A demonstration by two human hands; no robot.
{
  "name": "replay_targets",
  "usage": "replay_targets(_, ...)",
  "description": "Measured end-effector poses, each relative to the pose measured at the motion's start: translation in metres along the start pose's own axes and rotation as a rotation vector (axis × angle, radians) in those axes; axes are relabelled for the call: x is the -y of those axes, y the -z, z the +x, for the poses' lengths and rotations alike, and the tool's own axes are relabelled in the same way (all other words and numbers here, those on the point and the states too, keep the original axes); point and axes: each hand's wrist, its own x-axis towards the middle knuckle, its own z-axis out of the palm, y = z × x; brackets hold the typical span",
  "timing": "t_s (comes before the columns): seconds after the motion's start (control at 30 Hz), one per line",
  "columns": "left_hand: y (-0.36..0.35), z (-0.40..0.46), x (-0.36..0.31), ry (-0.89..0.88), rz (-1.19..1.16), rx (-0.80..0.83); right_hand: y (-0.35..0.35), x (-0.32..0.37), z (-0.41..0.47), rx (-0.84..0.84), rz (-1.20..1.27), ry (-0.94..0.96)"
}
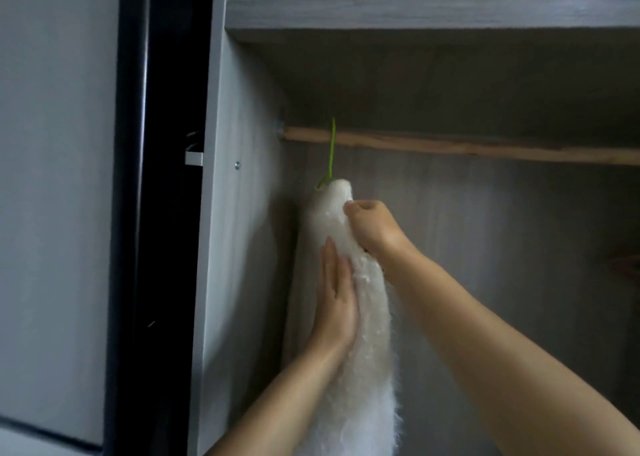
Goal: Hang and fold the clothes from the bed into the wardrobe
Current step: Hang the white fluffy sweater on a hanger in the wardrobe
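Between my 2 hands hangs the white fluffy garment (349, 282) on its green hanger (331, 150). My left hand (337, 293) presses flat against it at 9 o'clock. My right hand (372, 228) grips its top at 3 o'clock.

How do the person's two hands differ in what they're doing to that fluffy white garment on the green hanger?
The left hand lies flat with straight fingers against the fluffy white garment; the right hand is curled, gripping it. The left hand sits lower; the right hand is up near the thin green hanger. Both touch the same garment.
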Motion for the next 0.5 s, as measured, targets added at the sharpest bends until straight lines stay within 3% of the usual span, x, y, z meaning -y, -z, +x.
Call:
replay_targets(0.23,0.014,-0.014,0.024,0.153,0.05,-0.046,-0.031,-0.015,-0.011,-0.016,-0.067,0.082)
replay_targets(0.37,0.012,-0.018,0.01,-0.033,0.116,-0.083,-0.032,-0.018,-0.018,-0.009,-0.124,0.109)
replay_targets(0.5,0.009,-0.025,-0.015,-0.227,0.177,-0.105,-0.006,-0.02,-0.04,-0.002,0.004,0.057)
